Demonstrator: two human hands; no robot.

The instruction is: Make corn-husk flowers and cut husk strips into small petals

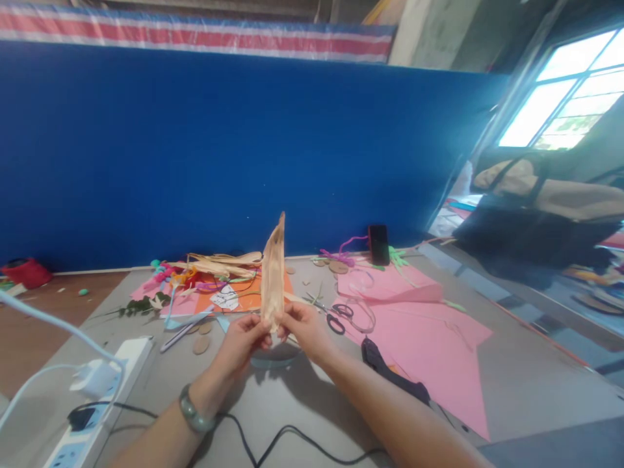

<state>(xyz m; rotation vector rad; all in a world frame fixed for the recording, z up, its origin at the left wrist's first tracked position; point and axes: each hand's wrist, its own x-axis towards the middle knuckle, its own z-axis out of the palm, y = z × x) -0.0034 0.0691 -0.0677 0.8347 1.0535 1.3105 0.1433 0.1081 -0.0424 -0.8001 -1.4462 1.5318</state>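
Both my hands hold up a long dried tan husk leaf (273, 273), upright above the grey table (517, 383). My left hand (242, 343), with a green bangle at the wrist, pinches its lower end from the left. My right hand (306, 330) pinches the same lower end from the right. The leaf's tip points up in front of the blue wall. More dried husk strips (221, 263) lie on an orange sheet (248, 300) just behind my hands.
Scissors (337, 316) and pink paper sheets (419, 325) lie to the right, a dark glue gun (385, 370) under my right forearm. A black phone (378, 244) leans on the blue wall. A white power strip (97, 403) with chargers and cables sits front left.
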